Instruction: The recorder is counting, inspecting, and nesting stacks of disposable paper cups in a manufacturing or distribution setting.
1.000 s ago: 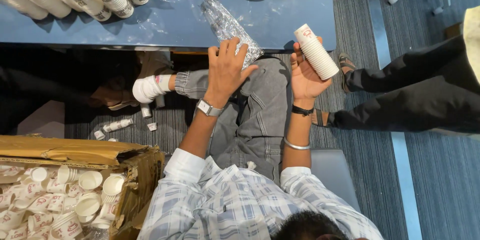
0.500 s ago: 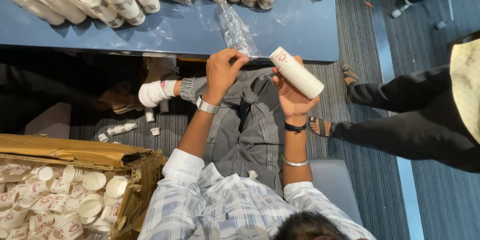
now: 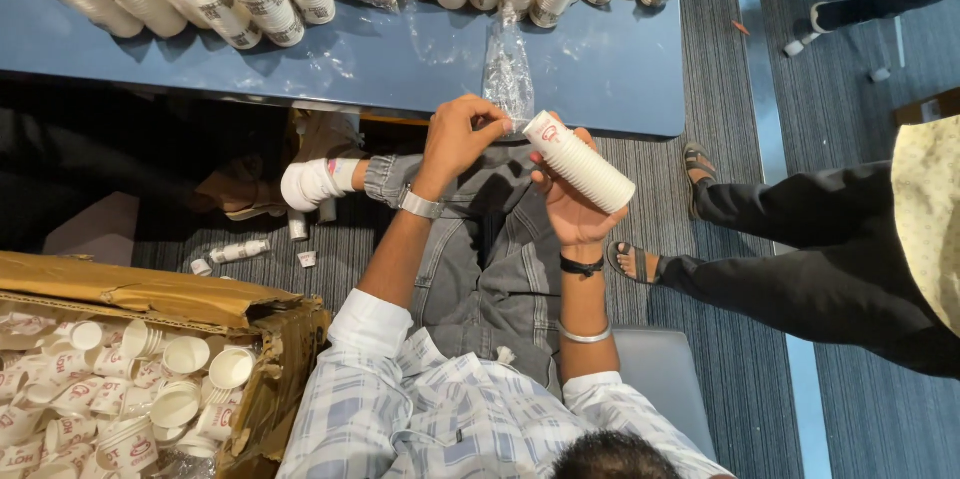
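Blue table [image 3: 620, 79] ahead: right hand [image 3: 572, 211] grips a light, crushable stack of cups [image 3: 578, 162] around its middle; left hand [image 3: 462, 136] pinches the flimsy plastic sleeve [image 3: 507, 79].

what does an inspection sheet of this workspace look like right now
surface: blue table, rows of cup stacks along its far edge
job's things: cup stack in right hand; clear sleeve lying on the table, its near end pinched by left hand
clutter: cardboard box of loose cups at the left; small bits on the carpet
grippers: both hands busy
cables: nothing seen
surroundings: another person's legs at the right, sandalled foot near
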